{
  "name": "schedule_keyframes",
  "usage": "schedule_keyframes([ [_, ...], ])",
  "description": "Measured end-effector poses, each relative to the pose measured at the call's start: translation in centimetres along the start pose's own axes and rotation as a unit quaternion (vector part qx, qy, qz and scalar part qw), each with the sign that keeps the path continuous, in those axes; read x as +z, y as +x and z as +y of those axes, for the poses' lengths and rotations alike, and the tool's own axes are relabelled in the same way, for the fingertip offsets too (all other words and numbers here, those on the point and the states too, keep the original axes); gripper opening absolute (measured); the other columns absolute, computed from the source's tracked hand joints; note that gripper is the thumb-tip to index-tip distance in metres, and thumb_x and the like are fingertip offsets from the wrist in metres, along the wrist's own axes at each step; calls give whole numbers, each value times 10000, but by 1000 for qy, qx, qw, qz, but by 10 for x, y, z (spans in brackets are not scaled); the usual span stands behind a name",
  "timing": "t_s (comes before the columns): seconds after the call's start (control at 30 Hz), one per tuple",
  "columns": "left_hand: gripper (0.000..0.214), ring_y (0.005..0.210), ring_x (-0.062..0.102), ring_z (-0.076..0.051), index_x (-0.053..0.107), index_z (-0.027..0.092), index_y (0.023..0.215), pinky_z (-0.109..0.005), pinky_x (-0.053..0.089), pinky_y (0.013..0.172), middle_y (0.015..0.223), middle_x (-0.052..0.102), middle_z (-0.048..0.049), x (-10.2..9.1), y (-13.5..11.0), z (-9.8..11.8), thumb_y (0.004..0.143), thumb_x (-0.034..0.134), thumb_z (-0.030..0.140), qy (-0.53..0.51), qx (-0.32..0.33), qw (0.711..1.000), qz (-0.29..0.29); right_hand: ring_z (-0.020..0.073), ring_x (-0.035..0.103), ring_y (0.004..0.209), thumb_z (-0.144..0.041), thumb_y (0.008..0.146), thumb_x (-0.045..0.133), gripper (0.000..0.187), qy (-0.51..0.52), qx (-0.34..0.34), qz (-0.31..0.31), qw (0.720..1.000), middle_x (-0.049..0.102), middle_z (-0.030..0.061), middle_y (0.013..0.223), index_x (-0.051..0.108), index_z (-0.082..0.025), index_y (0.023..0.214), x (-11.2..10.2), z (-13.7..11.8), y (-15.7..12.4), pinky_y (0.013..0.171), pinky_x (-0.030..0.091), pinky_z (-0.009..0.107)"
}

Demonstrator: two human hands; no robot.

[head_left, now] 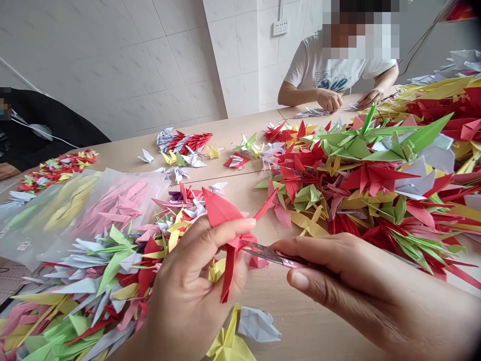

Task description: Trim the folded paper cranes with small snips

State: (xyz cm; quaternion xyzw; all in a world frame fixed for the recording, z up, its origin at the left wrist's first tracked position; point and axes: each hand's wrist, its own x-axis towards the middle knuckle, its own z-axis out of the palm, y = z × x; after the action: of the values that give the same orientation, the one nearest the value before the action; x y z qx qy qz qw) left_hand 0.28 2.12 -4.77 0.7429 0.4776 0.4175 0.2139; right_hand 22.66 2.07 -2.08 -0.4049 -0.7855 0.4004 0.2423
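In the middle, my left hand (199, 271) pinches a red paper crane (221, 205) between thumb and fingers, its narrow folded strips pointing down and to the upper right. My right hand (338, 281) grips a slim metal tool (266, 253) with a pink patterned part, much like tweezers. Its pointed tip meets the folds at the crane's centre; whether it pinches the paper is hard to make out. Below the hands lie a yellow paper crane (231, 343) and a pale grey-white folded paper piece (259, 324).
Heaps of coloured paper cranes (361, 175) fill the right side, with another pile (93, 281) at left. Clear plastic bags (112, 200) of folded paper lie left. Across the table (300, 316), a co-worker (330, 75) handles pale folded paper; another person (48, 120) sits far left.
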Motion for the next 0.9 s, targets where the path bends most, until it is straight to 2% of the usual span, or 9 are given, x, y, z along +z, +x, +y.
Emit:
schedule_keyframes([
  [0.1,476,717,713,-103,709,425,1162,-189,579,731,996,703,48,3,0,1,847,624,79,-8,0,1000,16,117,615,465,-290,988,545,202,-52,-30,37,997,724,-12,658,698,-242,865,7,4,-4,421,448,187],
  [0.2,468,722,707,-119,722,422,1130,-208,580,720,979,712,46,4,1,3,838,611,74,6,3,1000,19,144,699,583,-343,1019,500,263,-98,-48,86,990,783,45,824,697,-234,884,15,7,-9,429,454,198],
  [0.37,496,805,714,-108,686,447,1154,-189,567,757,1052,704,62,0,-1,4,860,595,58,31,-8,999,-6,162,754,754,-326,1019,495,207,-151,-68,113,980,796,58,950,685,-247,997,17,8,-9,579,533,184],
  [0.6,510,846,717,-90,643,513,1187,-191,557,839,1099,693,98,0,-3,2,897,590,98,34,-8,999,-25,178,764,763,-341,1015,495,225,-174,-66,104,977,801,76,979,683,-239,1086,15,10,-10,597,542,198],
  [0.7,506,805,722,-93,654,498,1178,-204,562,843,1051,699,91,1,-2,3,893,595,84,31,-10,999,-17,192,766,744,-342,1022,483,257,-171,-57,102,978,802,102,976,706,-218,1052,16,10,-11,509,507,201],
  [0.8,515,772,722,-100,652,477,1193,-202,576,808,1053,707,78,-1,0,4,871,627,76,29,9,999,-22,165,736,624,-323,1025,468,287,-137,-42,82,986,803,105,931,724,-208,961,16,7,-11,411,446,193],
  [0.9,512,693,693,-84,658,466,1183,-207,582,825,1045,707,80,-2,-1,3,863,633,67,32,17,999,-22,133,671,494,-295,1008,496,267,-106,-36,58,992,796,78,829,733,-214,918,12,2,-9,380,425,197],
])
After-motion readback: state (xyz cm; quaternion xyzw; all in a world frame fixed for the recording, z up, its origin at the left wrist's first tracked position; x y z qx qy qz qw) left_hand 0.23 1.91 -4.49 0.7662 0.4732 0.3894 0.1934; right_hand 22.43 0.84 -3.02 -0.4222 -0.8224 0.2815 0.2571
